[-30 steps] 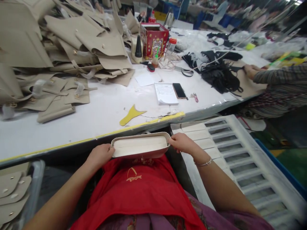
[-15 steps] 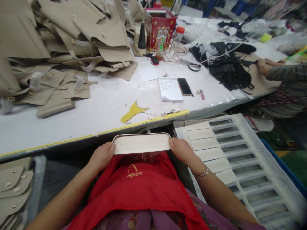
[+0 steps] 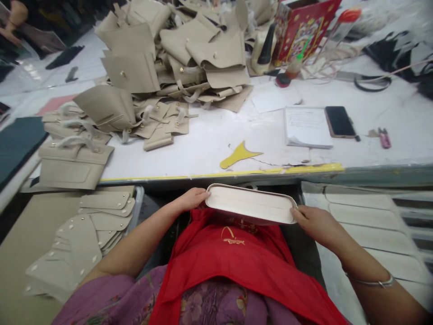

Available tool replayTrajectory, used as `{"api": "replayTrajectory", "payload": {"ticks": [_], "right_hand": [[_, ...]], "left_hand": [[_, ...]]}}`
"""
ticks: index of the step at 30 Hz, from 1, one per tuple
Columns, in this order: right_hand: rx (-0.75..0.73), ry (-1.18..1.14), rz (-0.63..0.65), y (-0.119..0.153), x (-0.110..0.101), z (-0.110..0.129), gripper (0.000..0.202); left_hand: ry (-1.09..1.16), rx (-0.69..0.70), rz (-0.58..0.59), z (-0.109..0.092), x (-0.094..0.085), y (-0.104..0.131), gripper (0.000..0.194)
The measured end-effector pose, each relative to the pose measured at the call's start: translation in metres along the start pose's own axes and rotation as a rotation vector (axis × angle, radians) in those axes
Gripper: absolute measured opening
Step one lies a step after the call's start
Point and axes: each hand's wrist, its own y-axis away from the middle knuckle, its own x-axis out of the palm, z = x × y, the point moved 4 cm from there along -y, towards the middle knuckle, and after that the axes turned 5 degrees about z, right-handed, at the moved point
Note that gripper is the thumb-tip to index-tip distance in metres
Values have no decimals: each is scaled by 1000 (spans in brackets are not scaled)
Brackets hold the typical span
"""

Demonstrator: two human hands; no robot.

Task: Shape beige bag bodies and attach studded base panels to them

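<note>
Between my two hands, in front of the red apron (image 3: 216, 262), is a long pale leather piece (image 3: 250, 202) with rounded ends and a thin raised rim; it looks like a bag gusset or base panel. My left hand (image 3: 195, 198) pinches its left end. Its right end is gripped by my right hand (image 3: 311, 221), thumb on top and fingers mostly hidden underneath. The piece is held just off the table's front edge, its right end tilted slightly lower in view.
Beige bag parts (image 3: 203, 49) are heaped on the white table (image 3: 203, 153). A yellow template (image 3: 238, 155), notepad (image 3: 307, 127) and phone (image 3: 340, 121) lie nearer. Cut beige pieces (image 3: 77, 239) are at left; a rack of pale panels (image 3: 365, 225) is at right. Another person's hand (image 3: 15, 22) shows far left.
My view has swung left, so the table's things appear further right and more bag parts show. Both hands still hold the leather piece, which now slants down to the right.
</note>
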Motion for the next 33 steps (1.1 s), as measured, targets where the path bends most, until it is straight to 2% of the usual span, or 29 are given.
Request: {"api": "replayTrajectory", "payload": {"ticks": [3,8,13,18,23,25,28,30,33], "right_hand": [[11,-21,-14,3,0,0,40],[7,-3,-43,4,1,0,40],[7,33,-44,2,4,-4,41],[-7,52,-57,1,7,-7,42],[-2,37,-53,2,7,-6,41],[7,14,-53,3,6,-5,40],[17,-23,-43,3,7,-4,40],[13,-34,-51,2,7,-4,41],[8,-44,-57,1,7,-5,41]], "left_hand": [[-210,24,-46,-10,-1,2,29],[-342,72,-113,-21,-4,3,26],[-375,110,-125,-24,-5,0,26],[-325,93,-104,-21,-8,-6,23],[-182,-22,21,-8,-8,-19,21],[-68,-41,88,0,-8,-20,28],[313,-7,228,15,-4,-19,47],[545,49,276,25,-2,-19,51],[628,118,266,36,3,-26,48]]}}
